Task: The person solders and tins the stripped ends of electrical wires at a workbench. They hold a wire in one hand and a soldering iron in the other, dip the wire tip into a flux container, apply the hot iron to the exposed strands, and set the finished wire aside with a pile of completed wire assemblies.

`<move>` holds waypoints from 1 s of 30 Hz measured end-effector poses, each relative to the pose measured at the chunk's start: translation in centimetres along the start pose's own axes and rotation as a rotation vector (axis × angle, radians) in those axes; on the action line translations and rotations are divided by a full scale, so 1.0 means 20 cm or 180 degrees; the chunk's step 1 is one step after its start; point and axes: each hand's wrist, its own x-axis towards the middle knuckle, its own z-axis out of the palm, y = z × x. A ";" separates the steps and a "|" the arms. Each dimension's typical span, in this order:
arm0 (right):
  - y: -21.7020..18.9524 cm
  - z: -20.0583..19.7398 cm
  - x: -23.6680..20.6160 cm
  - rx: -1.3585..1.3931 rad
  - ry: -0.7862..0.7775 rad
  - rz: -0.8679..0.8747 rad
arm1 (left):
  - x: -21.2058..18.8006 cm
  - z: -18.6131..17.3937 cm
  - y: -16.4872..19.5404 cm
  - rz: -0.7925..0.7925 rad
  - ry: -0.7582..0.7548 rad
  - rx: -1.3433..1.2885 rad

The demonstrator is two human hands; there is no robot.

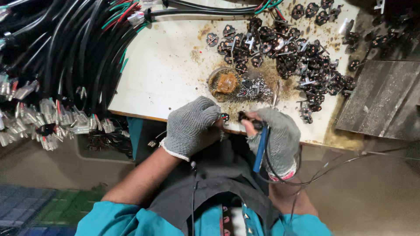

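Grey knit cloth gloves on left hand (191, 126) & right hand (278, 135), rough, matt; blue plastic tool handle (260, 148), smooth; black plastic plug inserts (306, 57) w/ shiny metal pins; white tabletop (166, 74) stained, matt; glossy black cables (65, 48)

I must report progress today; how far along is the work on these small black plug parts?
Done: cannot tell; no finished lot stands apart. In hand: the grey-gloved left hand pinches one small black plug part, and the grey-gloved right hand holds a blue-handled soldering tool. Left: a big heap of black plug parts on the stained white table.
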 end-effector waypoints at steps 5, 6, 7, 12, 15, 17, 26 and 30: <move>0.03 -0.04 -0.09 0.0216 0.0123 0.0115 | 0.00 0.02 0.00 -0.0012 0.0001 0.0080; 0.01 -0.04 -0.08 0.0249 0.0080 0.0140 | 0.00 0.03 0.00 0.0002 0.0053 0.0131; 0.00 -0.04 -0.07 0.0283 0.0037 0.0159 | 0.00 0.03 0.01 -0.0017 0.0076 0.0158; -0.05 0.06 0.02 -0.0087 0.0074 -0.0246 | -0.02 0.05 0.01 -0.0061 0.0075 0.0266; 0.03 0.05 0.02 -0.0318 -0.0286 -0.0161 | -0.02 0.04 0.00 -0.0014 0.0078 0.0128; 0.06 0.05 0.01 -0.0362 -0.0292 -0.0484 | -0.02 0.03 0.00 -0.0007 0.0024 0.0082; 0.08 0.07 -0.01 0.0121 -0.0454 -0.1859 | -0.02 0.03 -0.01 -0.0004 0.0054 0.0081; 0.05 0.06 0.00 -0.0015 -0.0306 -0.0938 | -0.02 0.03 0.00 0.0070 0.0067 0.0085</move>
